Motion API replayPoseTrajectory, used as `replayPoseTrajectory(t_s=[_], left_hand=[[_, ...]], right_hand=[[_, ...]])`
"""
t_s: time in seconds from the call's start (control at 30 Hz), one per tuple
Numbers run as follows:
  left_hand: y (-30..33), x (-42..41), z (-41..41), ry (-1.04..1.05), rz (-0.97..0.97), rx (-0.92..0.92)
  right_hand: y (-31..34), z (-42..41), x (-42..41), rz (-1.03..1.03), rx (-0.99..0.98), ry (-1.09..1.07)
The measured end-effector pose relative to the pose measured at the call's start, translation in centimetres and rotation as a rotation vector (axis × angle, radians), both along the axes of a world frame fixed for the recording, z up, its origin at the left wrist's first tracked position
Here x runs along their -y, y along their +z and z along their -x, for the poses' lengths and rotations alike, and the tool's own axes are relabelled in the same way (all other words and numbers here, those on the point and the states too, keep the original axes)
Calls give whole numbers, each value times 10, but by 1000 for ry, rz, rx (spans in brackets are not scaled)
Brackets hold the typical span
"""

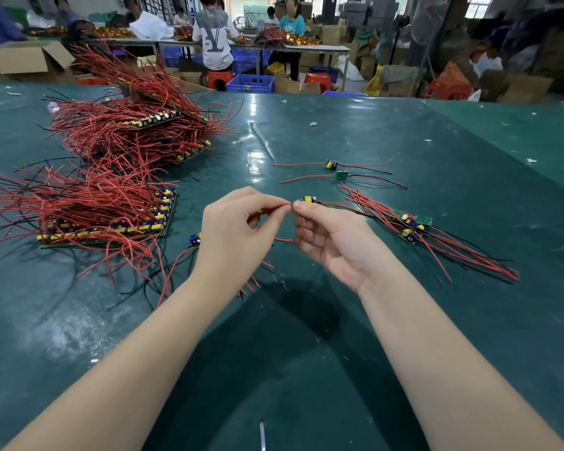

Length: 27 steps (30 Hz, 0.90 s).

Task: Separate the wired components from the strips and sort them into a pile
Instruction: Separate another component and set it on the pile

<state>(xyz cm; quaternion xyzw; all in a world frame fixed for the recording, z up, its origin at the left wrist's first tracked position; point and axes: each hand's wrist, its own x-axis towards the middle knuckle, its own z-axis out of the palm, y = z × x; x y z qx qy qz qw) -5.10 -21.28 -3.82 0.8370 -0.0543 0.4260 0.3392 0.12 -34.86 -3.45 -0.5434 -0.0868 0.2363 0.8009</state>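
Workshop tables fill the view: the nearest is a wide dark green mat-covered bench with a glossy, scuffed surface dotted with small white scraps. Above its middle the left hand and the right hand meet fingertip to fingertip, each pinching a thin red wire that loops below between them. The right hand also carries a small green circuit board with a yellow part, which sits just behind its thumb; how the fingers grip the board itself cannot be told.

Left of the hands lies a flat green strip of joined boards bristling with red and black wires, and beyond it a taller tangled stack of the same wired strips. Right of the hands a small pile of separated boards with long red and black leads rests on the bench, and two more loose wired boards lie farther back, apart from that pile. Another loose board with a blue part sits just beside the left wrist.

Across the room people sit at long tables near blue plastic crates, red stools and open cardboard boxes.
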Motion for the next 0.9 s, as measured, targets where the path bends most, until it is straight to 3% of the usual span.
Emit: replayPoseTrajectory(t_s=[0.23, 0.4, 0.53, 0.9], left_hand=[[7, -23, -2, 26, 190, 5], [4, -7, 0, -114, -38, 5], [0, -10, -2, -156, -115, 4], [0, -9, -2, -45, -61, 18]], right_hand=[[-1, 1, 1, 52, 52, -49], [4, 3, 0, -7, -14, 13], [4, 2, 2, -71, -57, -16], [2, 4, -1, -151, -4, -43]])
